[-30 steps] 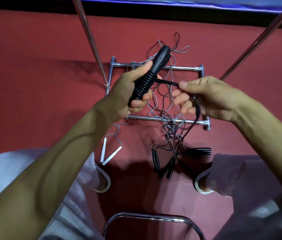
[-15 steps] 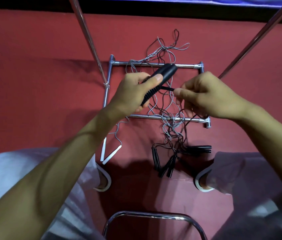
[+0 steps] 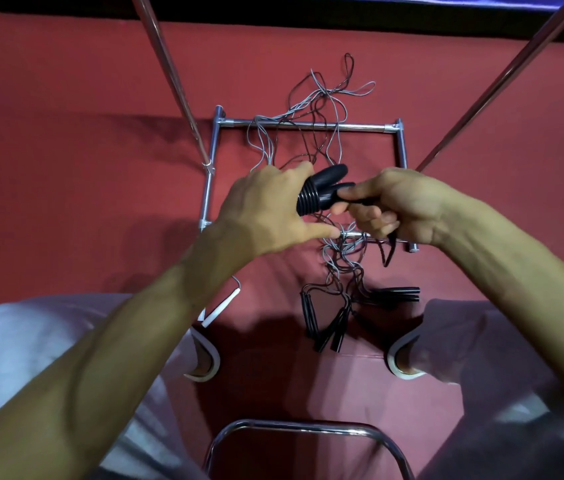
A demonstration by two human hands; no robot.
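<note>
your left hand [image 3: 263, 213] grips the ribbed black handle [image 3: 329, 174] over the chrome frame [image 3: 342, 126], just above its near bar. the handle's long axis points right, toward your right hand [image 3: 408, 202], which pinches the black cord [image 3: 389, 251] at the handle's tip and is nearer the cord.

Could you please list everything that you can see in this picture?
ribbed handle: one, black, gripped by the left hand
black cord: one, black, looping below the right hand
cord tangle: one, grey and dark, draped over the frame
frame: one, chrome, on the red floor
loose handles: several, black, floor below the tangle
white handle: at least one, white, floor left of the loose handles
poles: two, chrome, slanting at top
curved bar: one, chrome, bottom edge
left hand: one, grips the ribbed handle
right hand: one, pinches the black cord
</note>
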